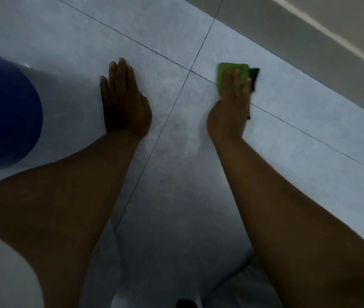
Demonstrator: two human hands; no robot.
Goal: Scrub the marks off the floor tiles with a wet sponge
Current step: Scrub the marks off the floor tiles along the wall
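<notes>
My right hand (232, 105) presses a green sponge (230, 71) with a dark scouring side flat onto the pale blue-grey floor tiles (298, 112), right on a dark grout line just past a grout crossing. The fingers lie over the sponge and hide its near half. My left hand (124, 101) rests flat on the tile to the left, fingers together, palm down, holding nothing. A small dark speck sits on the grout beside my right wrist. The tile between my arms looks faintly smeared.
A blue bucket-like object (5, 112) stands on the floor at the left edge. A pale wall base with a light skirting (323, 34) runs diagonally across the top right. White cloth (232, 285) lies at the bottom between my arms.
</notes>
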